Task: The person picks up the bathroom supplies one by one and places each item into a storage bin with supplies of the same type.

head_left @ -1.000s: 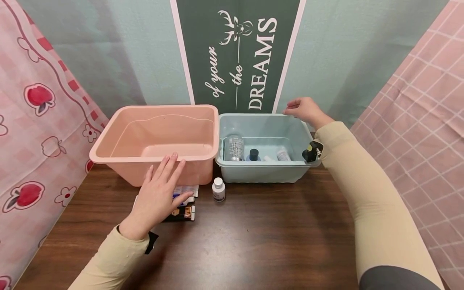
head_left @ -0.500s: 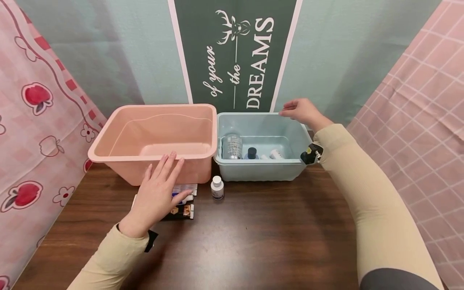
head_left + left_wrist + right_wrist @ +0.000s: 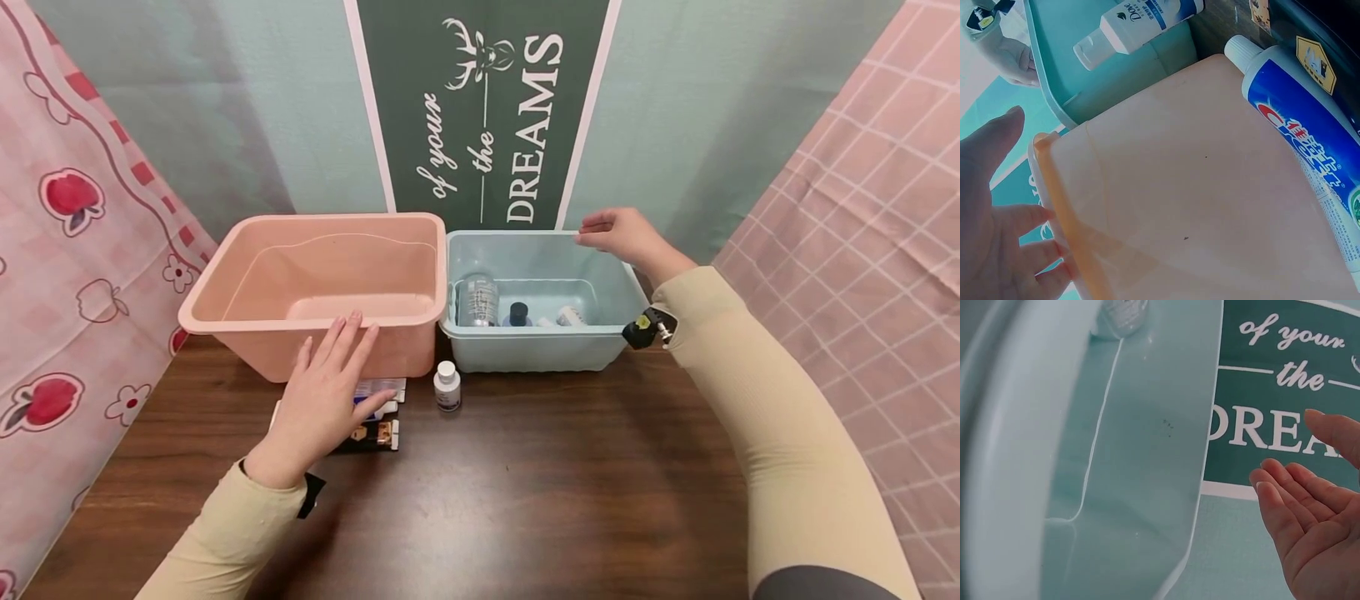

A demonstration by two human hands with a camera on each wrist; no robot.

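The larger bin (image 3: 397, 354) is showing peach, the smaller bin (image 3: 540, 352) pale blue — the left cloth (image 3: 82, 258) (pink-checked) is sporting red apples.

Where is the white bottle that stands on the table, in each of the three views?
Head: white bottle slightly left of centre, in the lower half.
Left wrist: white bottle at the top edge, left of centre.
Right wrist: not in it.
Shared landmark: the light-blue bin.
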